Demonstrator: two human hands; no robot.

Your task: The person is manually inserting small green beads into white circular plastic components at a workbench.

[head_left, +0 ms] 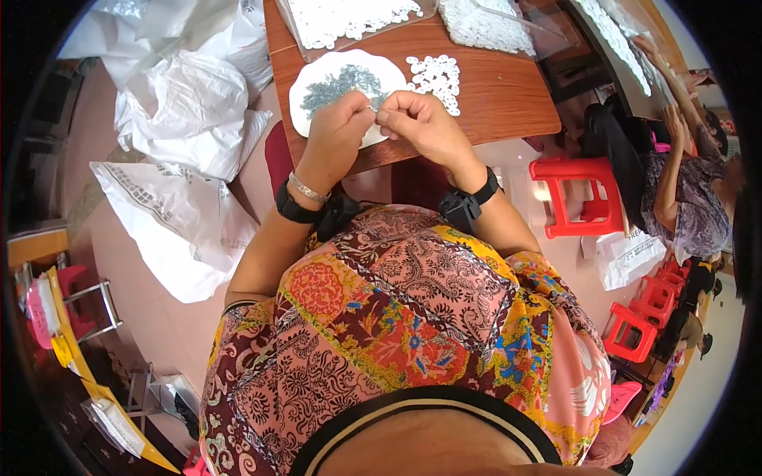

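I see both hands' fingers pinched together on something tiny, just above the white dish of small grey parts.

whatever the left hand and right hand pinch between the fingertips is too small to identify. the hands cover the lower edge of the white plate. grey pieces on it are too fine to identify. clear trays are cut off by the top edge.
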